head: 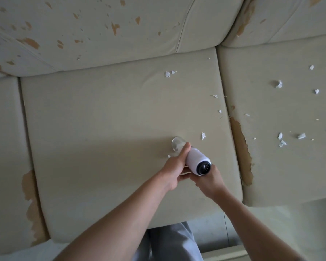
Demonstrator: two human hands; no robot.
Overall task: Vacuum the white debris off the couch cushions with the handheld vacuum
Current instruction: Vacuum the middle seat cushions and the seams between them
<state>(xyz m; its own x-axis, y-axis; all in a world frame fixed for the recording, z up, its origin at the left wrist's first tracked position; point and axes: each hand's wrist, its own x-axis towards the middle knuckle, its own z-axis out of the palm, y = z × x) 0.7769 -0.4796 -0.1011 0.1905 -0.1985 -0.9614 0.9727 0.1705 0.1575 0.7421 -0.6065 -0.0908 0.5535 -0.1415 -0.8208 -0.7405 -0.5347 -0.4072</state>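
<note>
— Holding what, exactly?
— Both hands grip the handheld vacuum (196,159) just right of the frame's centre: the left hand (174,170) wraps its side with the thumb lying along the body, the right hand (211,182) curls under its rear end.
— And its clear nozzle (177,144)?
— Angled down onto the middle seat cushion (111,129).
— The white debris (279,84)?
— Mostly scattered on the right cushion (280,157); a few scraps near the middle cushion's right edge, one just beside the nozzle.

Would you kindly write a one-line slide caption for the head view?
Both hands, left hand and right hand, aim a handheld vacuum at white debris on a worn couch cushion.
</note>
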